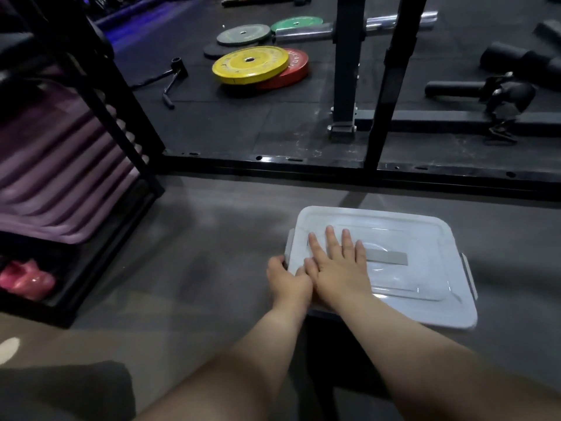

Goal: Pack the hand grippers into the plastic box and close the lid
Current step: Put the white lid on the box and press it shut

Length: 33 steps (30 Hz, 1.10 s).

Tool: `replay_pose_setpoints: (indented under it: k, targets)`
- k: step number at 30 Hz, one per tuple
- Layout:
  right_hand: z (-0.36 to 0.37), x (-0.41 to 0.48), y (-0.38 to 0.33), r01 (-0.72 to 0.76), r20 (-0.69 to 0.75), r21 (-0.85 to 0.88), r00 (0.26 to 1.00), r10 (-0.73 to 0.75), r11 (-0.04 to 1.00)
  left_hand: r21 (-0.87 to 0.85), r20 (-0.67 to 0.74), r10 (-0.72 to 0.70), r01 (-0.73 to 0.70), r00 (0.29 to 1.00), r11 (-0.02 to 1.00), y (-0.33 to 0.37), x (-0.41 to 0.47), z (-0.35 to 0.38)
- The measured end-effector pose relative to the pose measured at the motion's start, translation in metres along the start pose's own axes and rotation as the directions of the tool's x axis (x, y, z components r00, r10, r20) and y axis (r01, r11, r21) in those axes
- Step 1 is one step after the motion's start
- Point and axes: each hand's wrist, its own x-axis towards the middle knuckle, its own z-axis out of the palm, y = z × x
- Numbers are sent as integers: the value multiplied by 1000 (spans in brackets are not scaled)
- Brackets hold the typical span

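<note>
Plastic box [469, 278] on the floor, lid [409, 226] laid on top; hand grippers not visible. Right grip [337, 268] rests flat and released on the lid, while left grip [288, 281] clasps its left edge. Closing likely goes best with even palm pressure beside that edge.

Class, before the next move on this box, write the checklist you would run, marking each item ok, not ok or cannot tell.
1. Lid in place and lying flat: ok.
2. Right hand lies flat on the lid: ok.
3. Left hand grips the lid's left edge: ok.
4. Right latch snapped down: cannot tell.
5. Hand grippers inside: cannot tell, the lid hides them.
</note>
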Motion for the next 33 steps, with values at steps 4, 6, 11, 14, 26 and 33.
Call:
replay_pose_setpoints:
  k: [4, 6, 11, 14, 26, 33]
  targets:
    - [4, -4, -1, -12, -31, -17, 999, 11, 1000, -2, 5, 67, -67, 998, 998, -8, 4, -5]
    - [5, -4, -3, -19, -31, -13, 999, 18, 1000, 10, 56, 70, -71, 996, 997, -6, 13, -8]
    - [8, -3, -2, -19, -65, -14, 998, 18, 1000, -83, 281, -32, 58, 959, 995, 5, 30, -10]
    - [9, -2, -2, -18, -71, -21, 997, 16, 1000, -49, 275, 10, 3, 961, 999, 5, 29, -9]
    - [7, 0, 4, 11, -41, -20, 999, -12, 1000, 505, 281, 219, -338, 935, 795, 4, 17, -2]
    - [-3, -8, 36, 83, -63, 52, 995, -80, 995, 722, 403, 398, -554, 824, 414, -2, 21, 19]
